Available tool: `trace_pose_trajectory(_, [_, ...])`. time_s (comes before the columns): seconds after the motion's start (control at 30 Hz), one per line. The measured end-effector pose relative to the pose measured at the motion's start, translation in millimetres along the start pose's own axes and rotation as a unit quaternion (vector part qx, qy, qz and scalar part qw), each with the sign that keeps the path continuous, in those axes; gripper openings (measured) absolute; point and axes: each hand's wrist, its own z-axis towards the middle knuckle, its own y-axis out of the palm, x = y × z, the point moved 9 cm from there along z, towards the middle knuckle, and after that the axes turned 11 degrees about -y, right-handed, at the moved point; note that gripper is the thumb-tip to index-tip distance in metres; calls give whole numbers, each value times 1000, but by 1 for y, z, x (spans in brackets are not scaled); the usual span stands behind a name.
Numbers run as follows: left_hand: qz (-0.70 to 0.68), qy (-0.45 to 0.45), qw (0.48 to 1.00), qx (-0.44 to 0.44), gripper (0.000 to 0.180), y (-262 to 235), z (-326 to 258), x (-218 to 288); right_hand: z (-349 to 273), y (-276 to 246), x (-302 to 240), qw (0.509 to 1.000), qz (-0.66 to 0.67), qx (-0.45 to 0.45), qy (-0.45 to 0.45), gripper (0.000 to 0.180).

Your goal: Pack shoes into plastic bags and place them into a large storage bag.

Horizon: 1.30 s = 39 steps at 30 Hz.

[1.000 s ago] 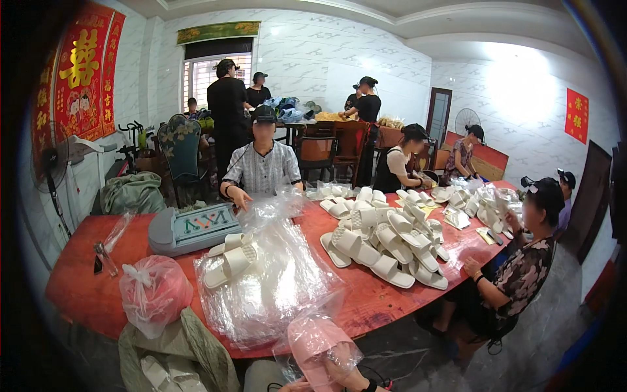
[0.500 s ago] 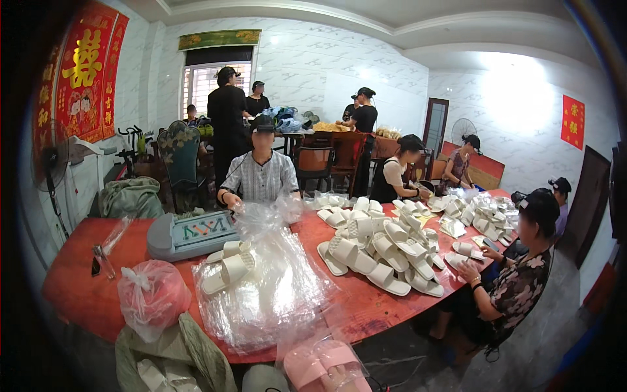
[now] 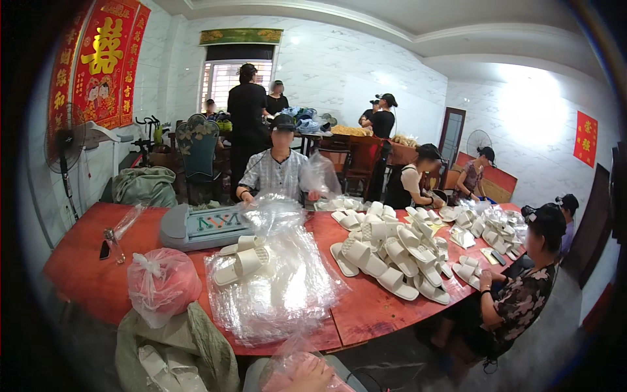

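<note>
At the lower edge, a pair of pink slippers [image 3: 292,366] lies in a clear plastic bag [image 3: 297,345], the lower part cut off by the frame. My left hand [image 3: 309,377], as its slant suggests, rests on the slippers with its fingers together, gripping them. The wrist is out of sight. My right hand does not show. Just beyond, a stack of clear plastic bags [image 3: 281,294] covers part of the red table [image 3: 339,304], and a pair of white slippers [image 3: 243,261] sits on it.
White slippers [image 3: 392,251] are heaped on the right. On the left are a tied bag of pink items [image 3: 163,284], an open sack [image 3: 215,346] and a grey tray-like device [image 3: 196,225]. Across the table, a person [image 3: 277,173] handles clear bags; another person [image 3: 522,281] sits at right.
The view has shifted slightly, moving the scene rightward. The pink slippers and my hand have moved down and left. The person opposite now holds up a clear bag.
</note>
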Motion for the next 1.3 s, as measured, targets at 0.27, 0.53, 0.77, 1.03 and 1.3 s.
trace_pose_trajectory(0.27, [132, 31, 983, 120, 27, -5, 2, 2, 27, -3, 4, 1000, 0, -13, -11, 26])
trace_pose_trajectory(0.53, [32, 27, 999, -9, 18, 11, 1, 32, 44, -9, 12, 1000, -12, -12, -2, 27])
trace_pose_trajectory(0.77, [-95, 33, 985, -143, 14, 32, -9, 69, 53, -13, 21, 1000, -24, -14, 14, 28])
trace_pose_trajectory(1.03, [-123, 54, 977, 167, 37, -84, -46, 40, 77, 11, -1, 999, 7, -41, -26, 29])
trace_pose_trajectory(1.3, [-420, -288, 819, 264, 92, -20, -73, -127, 156, 72, -137, 958, 123, -66, -249, 30])
